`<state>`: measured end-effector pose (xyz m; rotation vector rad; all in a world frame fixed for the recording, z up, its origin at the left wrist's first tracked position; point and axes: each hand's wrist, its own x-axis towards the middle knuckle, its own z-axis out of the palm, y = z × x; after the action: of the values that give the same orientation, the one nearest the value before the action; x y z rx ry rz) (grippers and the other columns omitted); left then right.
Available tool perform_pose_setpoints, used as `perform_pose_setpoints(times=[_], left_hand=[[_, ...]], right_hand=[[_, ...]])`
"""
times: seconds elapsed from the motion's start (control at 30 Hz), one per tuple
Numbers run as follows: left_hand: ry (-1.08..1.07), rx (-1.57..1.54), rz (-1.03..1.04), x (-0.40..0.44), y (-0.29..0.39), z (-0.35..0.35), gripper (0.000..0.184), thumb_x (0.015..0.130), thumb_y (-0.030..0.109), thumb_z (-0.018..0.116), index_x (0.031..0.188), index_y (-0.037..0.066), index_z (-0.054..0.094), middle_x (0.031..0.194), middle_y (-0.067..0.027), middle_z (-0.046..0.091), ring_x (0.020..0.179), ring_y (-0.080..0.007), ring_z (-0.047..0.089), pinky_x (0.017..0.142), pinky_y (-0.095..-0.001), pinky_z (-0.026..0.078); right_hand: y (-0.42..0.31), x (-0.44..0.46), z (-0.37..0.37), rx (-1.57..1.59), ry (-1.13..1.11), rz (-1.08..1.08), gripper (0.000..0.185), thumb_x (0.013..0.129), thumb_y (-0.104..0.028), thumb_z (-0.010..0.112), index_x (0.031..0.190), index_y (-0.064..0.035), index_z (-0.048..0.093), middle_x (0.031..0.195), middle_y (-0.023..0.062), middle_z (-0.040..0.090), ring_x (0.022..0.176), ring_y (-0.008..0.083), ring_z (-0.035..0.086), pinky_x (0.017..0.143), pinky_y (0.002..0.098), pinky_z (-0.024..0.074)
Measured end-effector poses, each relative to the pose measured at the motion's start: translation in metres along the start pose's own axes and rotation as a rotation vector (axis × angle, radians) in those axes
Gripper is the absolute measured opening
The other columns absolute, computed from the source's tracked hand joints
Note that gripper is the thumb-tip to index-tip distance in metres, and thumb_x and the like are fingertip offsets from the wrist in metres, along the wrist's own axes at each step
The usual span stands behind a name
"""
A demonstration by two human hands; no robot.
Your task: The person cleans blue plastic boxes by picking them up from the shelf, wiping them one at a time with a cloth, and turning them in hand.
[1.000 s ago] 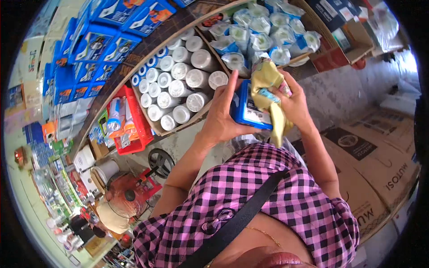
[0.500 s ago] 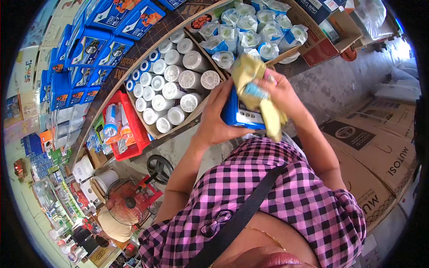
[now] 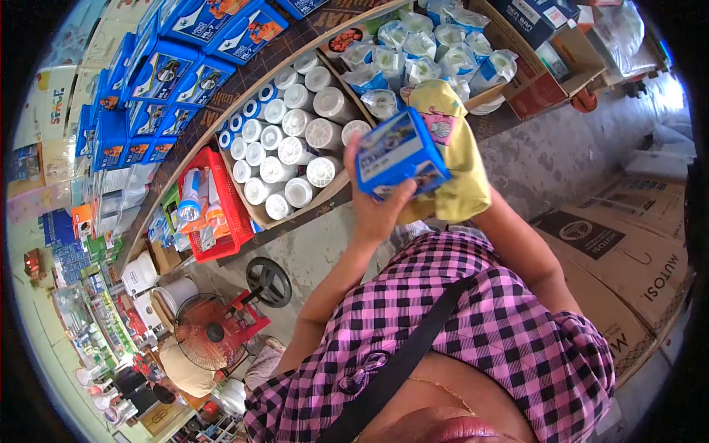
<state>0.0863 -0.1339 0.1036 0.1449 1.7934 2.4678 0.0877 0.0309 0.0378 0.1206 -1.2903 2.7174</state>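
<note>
My left hand (image 3: 373,210) grips a blue box (image 3: 399,156) with a picture on its face, the thumb on the near side and blurred fingers along the left edge. The box is tilted in front of my chest. A yellow cloth (image 3: 461,166) with a pink print hangs against the right side of the box. It covers my right hand, whose fingers are hidden; only the forearm (image 3: 517,240) shows below the cloth. Just beyond the box is a carton (image 3: 332,193) of white cylinders, beside plastic-wrapped items (image 3: 421,69).
Blue boxes (image 3: 159,70) are stacked at the upper left. A red basket (image 3: 240,229) holds flashlights. An orange fan (image 3: 214,332) and a black wheel (image 3: 269,282) stand lower left. Large brown cartons (image 3: 628,258) lie at the right. A person (image 3: 185,365) is partly visible at the lower left.
My left hand has turned the blue box so its pictured face shows. The yellow cloth, bunched before, has spread out and moved to the right side of the box, covering my right hand.
</note>
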Motion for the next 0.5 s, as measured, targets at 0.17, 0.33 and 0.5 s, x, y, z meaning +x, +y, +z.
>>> perform_pose_setpoints(times=[0.17, 0.33, 0.5], left_hand=[[-0.292, 0.223, 0.073, -0.018, -0.011, -0.01, 0.097, 0.069, 0.021, 0.086, 0.145, 0.005, 0.027, 0.137, -0.0149, 0.041, 0.124, -0.0254, 0.05, 0.102, -0.0375, 0.046], [-0.1, 0.619, 0.588, -0.001, -0.015, 0.016, 0.097, 0.07, 0.031, 0.087, 0.144, 0.0, 0.032, 0.135, -0.0188, 0.039, 0.12, -0.0329, 0.047, 0.101, -0.043, 0.042], [0.053, 0.778, 0.603, 0.029, -0.016, 0.011, 0.094, 0.065, 0.021, 0.089, 0.141, -0.001, 0.039, 0.128, -0.0206, 0.048, 0.116, -0.0386, 0.047, 0.099, -0.0468, 0.042]], right_hand=[[-0.039, 0.015, 0.009, 0.244, 0.143, 0.214, 0.05, 0.1, -0.013, 0.052, 0.147, -0.003, 0.037, 0.141, 0.0149, 0.051, 0.123, 0.0229, 0.057, 0.105, 0.0382, 0.0474], [-0.009, 0.006, 0.003, 0.52, 0.231, 0.189, 0.042, 0.103, -0.024, 0.046, 0.139, -0.0036, 0.046, 0.132, 0.0162, 0.058, 0.114, 0.0268, 0.062, 0.098, 0.0415, 0.0529], [-0.006, -0.004, 0.03, -0.223, 0.169, -0.081, 0.042, 0.098, -0.017, 0.058, 0.137, -0.0055, 0.046, 0.122, 0.0097, 0.06, 0.105, 0.0223, 0.062, 0.091, 0.0387, 0.0543]])
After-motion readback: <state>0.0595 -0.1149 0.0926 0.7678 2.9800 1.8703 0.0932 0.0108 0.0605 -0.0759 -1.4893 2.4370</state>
